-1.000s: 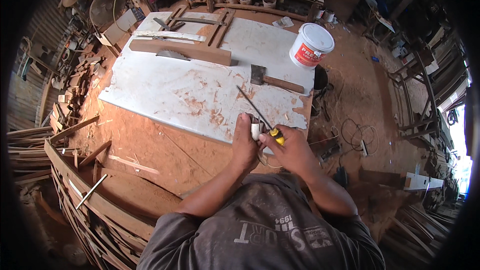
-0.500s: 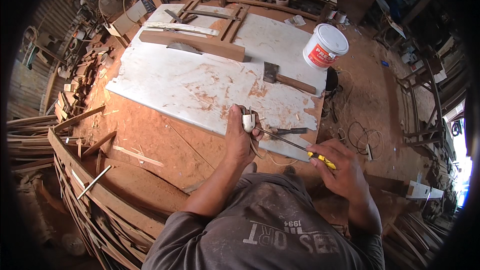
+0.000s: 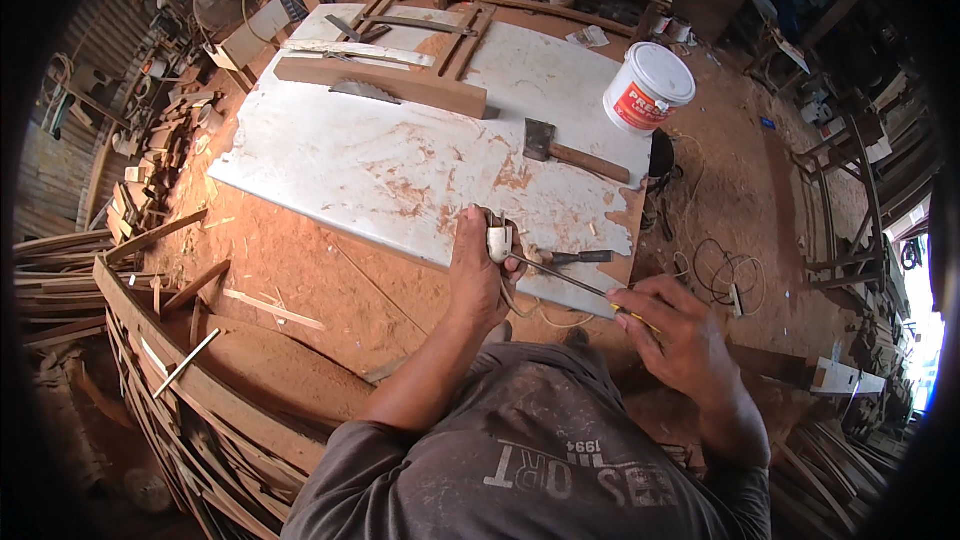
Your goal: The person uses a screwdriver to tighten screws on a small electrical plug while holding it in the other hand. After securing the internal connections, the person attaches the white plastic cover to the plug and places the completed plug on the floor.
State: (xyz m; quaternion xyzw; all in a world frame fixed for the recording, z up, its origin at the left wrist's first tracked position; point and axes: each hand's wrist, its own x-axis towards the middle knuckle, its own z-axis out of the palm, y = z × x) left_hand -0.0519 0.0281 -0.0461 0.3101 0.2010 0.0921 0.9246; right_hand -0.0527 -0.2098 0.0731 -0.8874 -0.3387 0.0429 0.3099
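My left hand point(image 3: 474, 275) is closed around a white electrical plug point(image 3: 499, 244), its metal pins pointing up and away from me. A pale cord point(image 3: 548, 320) hangs below that hand. My right hand point(image 3: 682, 333) grips a screwdriver point(image 3: 568, 278); its fingers cover most of the yellow handle. The long metal shaft runs leftward to the plug's side, where its tip meets the plug or my left fingers; the exact contact is hidden. Behind the shaft, a tool with a dark handle point(image 3: 582, 257) lies at the table's near edge.
The white-topped table point(image 3: 330, 150) carries a hatchet point(image 3: 575, 155), a white bucket point(image 3: 650, 88), a thick wooden board point(image 3: 390, 83), a saw blade point(image 3: 364, 92) and a wooden frame point(image 3: 462, 45). Stacked wood strips point(image 3: 190, 390) stand at lower left. Dark cable point(image 3: 722, 275) lies coiled on the floor at right.
My right hand has turned around the screwdriver handle and shifted slightly left, so less yellow shows. My left hand still holds the plug in nearly the same place.
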